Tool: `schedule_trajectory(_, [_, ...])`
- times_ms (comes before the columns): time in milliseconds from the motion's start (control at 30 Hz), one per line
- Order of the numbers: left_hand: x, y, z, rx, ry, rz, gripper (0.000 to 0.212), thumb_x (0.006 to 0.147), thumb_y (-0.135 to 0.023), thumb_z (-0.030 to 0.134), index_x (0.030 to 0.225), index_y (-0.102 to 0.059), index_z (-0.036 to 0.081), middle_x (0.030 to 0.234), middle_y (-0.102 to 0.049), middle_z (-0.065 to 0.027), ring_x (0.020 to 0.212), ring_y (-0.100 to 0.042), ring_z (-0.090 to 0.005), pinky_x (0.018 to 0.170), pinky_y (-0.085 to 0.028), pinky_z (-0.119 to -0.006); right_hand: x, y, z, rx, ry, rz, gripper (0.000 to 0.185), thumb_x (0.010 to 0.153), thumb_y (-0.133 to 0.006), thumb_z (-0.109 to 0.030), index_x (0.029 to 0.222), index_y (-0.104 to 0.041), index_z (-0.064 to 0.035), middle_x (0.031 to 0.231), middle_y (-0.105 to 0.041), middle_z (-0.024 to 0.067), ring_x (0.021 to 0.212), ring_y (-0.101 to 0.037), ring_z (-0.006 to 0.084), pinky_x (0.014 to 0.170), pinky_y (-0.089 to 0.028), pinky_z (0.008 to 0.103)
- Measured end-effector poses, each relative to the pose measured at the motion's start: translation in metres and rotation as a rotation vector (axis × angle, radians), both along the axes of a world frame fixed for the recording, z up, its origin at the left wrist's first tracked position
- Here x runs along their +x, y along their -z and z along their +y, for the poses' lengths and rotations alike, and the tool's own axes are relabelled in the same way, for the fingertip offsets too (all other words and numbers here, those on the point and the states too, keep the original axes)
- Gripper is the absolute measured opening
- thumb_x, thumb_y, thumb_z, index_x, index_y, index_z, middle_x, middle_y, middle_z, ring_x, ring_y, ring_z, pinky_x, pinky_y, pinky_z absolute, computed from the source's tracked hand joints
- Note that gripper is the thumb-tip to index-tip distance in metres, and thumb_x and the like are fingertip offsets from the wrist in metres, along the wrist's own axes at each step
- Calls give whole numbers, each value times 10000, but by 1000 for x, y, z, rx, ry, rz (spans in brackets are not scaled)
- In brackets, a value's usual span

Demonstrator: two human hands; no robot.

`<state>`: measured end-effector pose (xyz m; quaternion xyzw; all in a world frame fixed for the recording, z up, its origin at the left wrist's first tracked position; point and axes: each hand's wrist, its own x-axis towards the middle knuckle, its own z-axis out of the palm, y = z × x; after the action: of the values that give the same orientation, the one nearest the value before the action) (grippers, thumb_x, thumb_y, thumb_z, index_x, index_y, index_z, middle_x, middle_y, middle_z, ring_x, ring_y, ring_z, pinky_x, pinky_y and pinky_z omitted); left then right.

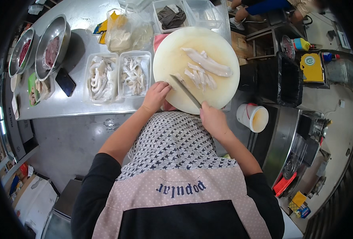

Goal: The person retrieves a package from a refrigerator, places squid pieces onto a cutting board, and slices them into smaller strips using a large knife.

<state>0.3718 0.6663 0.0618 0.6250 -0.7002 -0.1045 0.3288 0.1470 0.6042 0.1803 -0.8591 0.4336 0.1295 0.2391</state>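
Observation:
My right hand (pixel 213 119) is closed on the handle of a kitchen knife (pixel 186 92), whose blade lies low over the round white cutting board (pixel 164 47). At the board's left edge is my left hand (pixel 157 96), fingers bent, its fingertips at a small pale scrap; whether it grips the scrap is unclear. Several cut strips of pale, squid-like flesh (pixel 199 77) lie right of the blade, with a long whole piece (pixel 207 62) beyond them. Left of the board, one plastic tub (pixel 86 79) holds thick pale strips and another (pixel 149 73) holds smaller pieces.
Steel bowls (pixel 63 49) (pixel 13 64) with red meat, a phone (pixel 65 82) and a green tray (pixel 31 80) stand at left. Plastic bags (pixel 128 33) and clear containers (pixel 204 13) are at the back. A lined bin (pixel 290 80) and white bucket (pixel 246 115) are at right; another person (pixel 263 9) is beyond.

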Motion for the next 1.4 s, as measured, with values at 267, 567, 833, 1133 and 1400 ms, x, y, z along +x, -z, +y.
schedule_trajectory(267, [1,9,1,-81,-19,-30,304,687,-547,56,984,-607,48,996,-593,-69,966,-557,-240,826,-479,-327,37,21,3,23,-88,10,118,819,-449,-76,917,-457,-11,724,-612,209,658,-625,383,582,-496,470])
schedule_trajectory(567, [2,6,3,-54,-31,-42,290,686,-548,51,970,-605,50,991,-595,-68,962,-559,-239,813,-485,-321,30,7,5,71,-83,79,113,800,-476,-60,898,-459,-7,705,-614,207,652,-627,388,589,-498,467])
schedule_trajectory(833, [0,-8,-7,31,-6,-7,295,695,-583,20,985,-588,68,995,-583,-76,953,-552,-259,812,-477,-345,-31,28,-18,260,365,-406,145,897,-516,-186,879,-466,-50,647,-591,166,531,-598,304,497,-474,410])
schedule_trajectory(1133, [-37,-15,-84,-7,-21,222,274,742,-628,111,1010,-592,72,1012,-576,-87,1003,-521,-287,859,-436,-389,-136,53,-2,756,1123,-673,130,916,-523,-191,917,-446,-86,582,-474,16,392,-444,112,359,-401,268])
schedule_trajectory(1400, [-52,4,-83,114,38,188,442,756,-650,312,1128,-568,86,1166,-533,-139,1123,-453,-340,975,-331,-451,-62,65,-3,891,929,-660,123,928,-500,-176,948,-455,-64,583,-458,6,391,-444,105,358,-396,265])
